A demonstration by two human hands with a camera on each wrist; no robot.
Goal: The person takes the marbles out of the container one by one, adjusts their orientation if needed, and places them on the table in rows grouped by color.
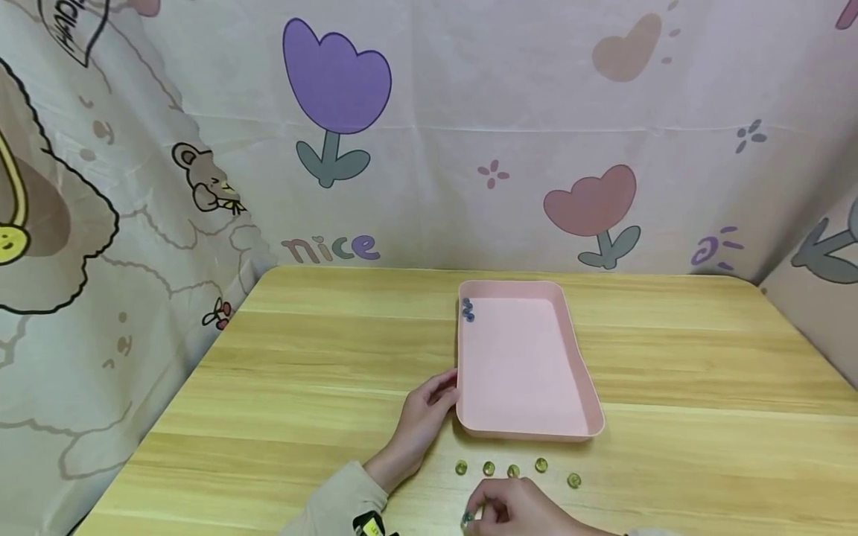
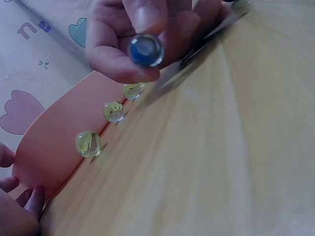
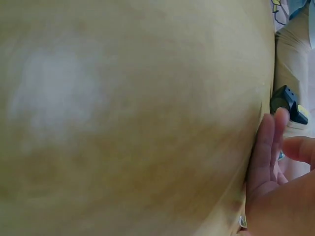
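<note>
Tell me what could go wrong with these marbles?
The held marble might slip, because it's round and only pinched in the right grip. The yellow-green marbles sit loose on the table close by, so a bump could send one rolling. And the left grip touches the tray, so a nudge might roll the blue marbles inside.
</note>
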